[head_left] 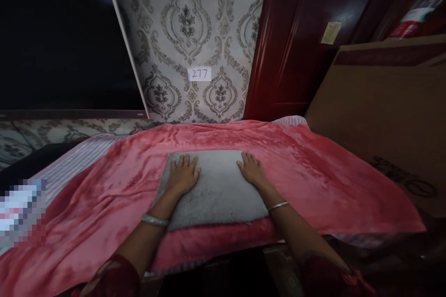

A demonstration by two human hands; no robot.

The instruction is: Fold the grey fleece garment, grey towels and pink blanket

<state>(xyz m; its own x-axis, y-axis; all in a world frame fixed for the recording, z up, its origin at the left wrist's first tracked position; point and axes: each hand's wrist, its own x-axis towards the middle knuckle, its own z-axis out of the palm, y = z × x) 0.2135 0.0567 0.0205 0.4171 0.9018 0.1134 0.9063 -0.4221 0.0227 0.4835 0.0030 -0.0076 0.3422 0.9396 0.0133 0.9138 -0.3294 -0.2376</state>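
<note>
A folded grey cloth (218, 190) lies flat on a pink fleece blanket (313, 176) that covers a raised surface. My left hand (183, 174) rests palm down on the cloth's left part, fingers stretched out and open. My right hand (251, 169) lies flat on the cloth's far right corner, fingers spread, holding nothing. Each wrist wears a bangle.
A striped sheet (76, 158) shows under the blanket at the left. Patterned wallpaper with a label reading 277 (199, 74) is straight ahead. A dark red door (296, 41) stands behind right. A large cardboard box (386, 106) leans at the right. A dark screen (59, 32) fills the upper left.
</note>
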